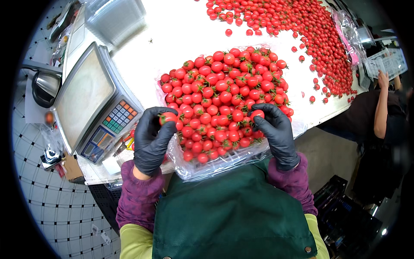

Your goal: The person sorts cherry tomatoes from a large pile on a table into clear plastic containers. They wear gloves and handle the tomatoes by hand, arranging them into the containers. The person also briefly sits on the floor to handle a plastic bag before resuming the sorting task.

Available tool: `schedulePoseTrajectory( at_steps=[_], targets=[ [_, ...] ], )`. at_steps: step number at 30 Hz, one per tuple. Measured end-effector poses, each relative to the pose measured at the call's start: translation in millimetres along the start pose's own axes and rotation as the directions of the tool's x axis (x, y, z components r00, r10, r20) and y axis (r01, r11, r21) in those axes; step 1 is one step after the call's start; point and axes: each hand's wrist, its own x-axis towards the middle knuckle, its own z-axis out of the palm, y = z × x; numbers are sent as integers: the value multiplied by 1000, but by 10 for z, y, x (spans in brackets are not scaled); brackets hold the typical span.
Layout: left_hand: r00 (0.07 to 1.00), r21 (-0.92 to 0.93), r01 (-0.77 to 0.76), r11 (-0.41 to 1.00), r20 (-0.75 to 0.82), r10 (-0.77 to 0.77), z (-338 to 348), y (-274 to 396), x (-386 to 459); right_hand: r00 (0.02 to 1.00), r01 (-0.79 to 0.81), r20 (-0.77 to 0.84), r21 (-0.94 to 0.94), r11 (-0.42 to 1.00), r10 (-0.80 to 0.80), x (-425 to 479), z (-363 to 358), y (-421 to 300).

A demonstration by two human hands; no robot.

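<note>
Before me a plastic-lined crate (207, 171) is heaped with red cherry tomatoes (223, 84), many with green calyxes. My left hand (152, 142), in a black glove, pinches one cherry tomato (168, 118) between thumb and fingers at the crate's left side. Its green calyx faces left. On the right, my right hand (277, 136), gloved the same way, grips another cherry tomato (257, 114) with thumb and forefinger, just over the heap. The crate's walls are mostly hidden by the clear liner and the fruit.
A digital scale (87, 97) stands on the white table (155, 61) at left, before stacked clear plastic containers (114, 19). Loose cherry tomatoes (317, 42) spread across the far right. Beyond them a person's hand (383, 78) holds a white plastic basket (385, 63). An electric kettle (47, 87) is at far left.
</note>
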Motion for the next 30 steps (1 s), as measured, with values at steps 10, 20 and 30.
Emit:
schedulePoseTrajectory(
  at_steps=[10,20,30],
  targets=[
    [975,-610,219,761,98,-202,-136,-67,-306,743,599,549,-800,15,-382,267,688,-134],
    [897,-624,428,654,204,-391,190,-120,-542,770,539,610,-779,-321,-186,545,1160,174],
    [880,-692,467,551,301,-368,167,-266,-430,808,541,550,-547,639,-213,308,859,-132]
  ],
)
